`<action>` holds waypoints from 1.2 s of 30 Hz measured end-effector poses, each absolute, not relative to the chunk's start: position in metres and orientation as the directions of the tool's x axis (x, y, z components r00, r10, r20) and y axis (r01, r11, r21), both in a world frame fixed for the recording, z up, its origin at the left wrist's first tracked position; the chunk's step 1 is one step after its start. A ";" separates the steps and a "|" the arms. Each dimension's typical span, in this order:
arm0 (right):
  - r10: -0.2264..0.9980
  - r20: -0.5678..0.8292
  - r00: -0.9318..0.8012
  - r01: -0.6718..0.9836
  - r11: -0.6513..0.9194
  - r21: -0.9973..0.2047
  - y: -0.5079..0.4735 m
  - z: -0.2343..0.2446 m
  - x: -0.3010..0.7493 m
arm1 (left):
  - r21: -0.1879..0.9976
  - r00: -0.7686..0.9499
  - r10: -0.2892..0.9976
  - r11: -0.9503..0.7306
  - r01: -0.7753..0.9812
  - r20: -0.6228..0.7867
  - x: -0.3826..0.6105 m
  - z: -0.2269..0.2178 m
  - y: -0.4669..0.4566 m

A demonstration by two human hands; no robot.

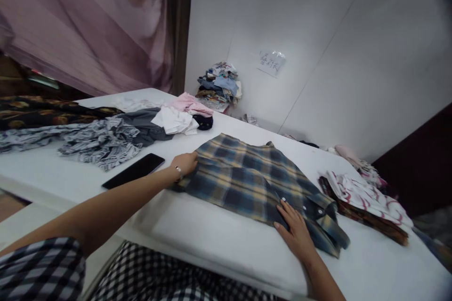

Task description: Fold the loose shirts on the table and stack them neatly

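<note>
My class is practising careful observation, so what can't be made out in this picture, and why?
All in the head view:
Left hand: fingertips hidden behind the hand itself, so its grip is uncertain.
Plaid shirt: its underside is hidden by its upper layers.
Black patterned cloth: cut off by the left edge.
Wall sign: writing too small and blurred to read surely.

dim light, soft detail, dark top-right corner

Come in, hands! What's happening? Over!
Left hand on left end of plaid shirt, right hand on near edge. Shirt lying on white table. Phone left of shirt, not on it.
</note>
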State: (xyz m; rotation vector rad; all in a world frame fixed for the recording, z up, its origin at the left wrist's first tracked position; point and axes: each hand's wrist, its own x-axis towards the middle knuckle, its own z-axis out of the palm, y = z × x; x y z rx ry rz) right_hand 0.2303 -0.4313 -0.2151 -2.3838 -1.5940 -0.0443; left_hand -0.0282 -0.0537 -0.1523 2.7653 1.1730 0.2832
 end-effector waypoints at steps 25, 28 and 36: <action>0.572 0.171 0.802 0.560 -0.621 -0.549 -0.316 -0.122 0.377 | 0.140 0.879 0.468 -0.880 0.454 0.089 0.015 -0.221 -0.060; 0.527 0.114 0.842 0.506 -0.701 -0.502 -0.276 -0.128 0.417 | 0.145 0.878 0.471 -0.878 0.457 0.087 0.012 -0.224 -0.060; 0.576 -0.001 0.817 0.528 -0.749 -0.402 -0.219 -0.149 0.439 | 0.137 0.870 0.491 -0.865 0.482 0.042 0.011 -0.213 -0.063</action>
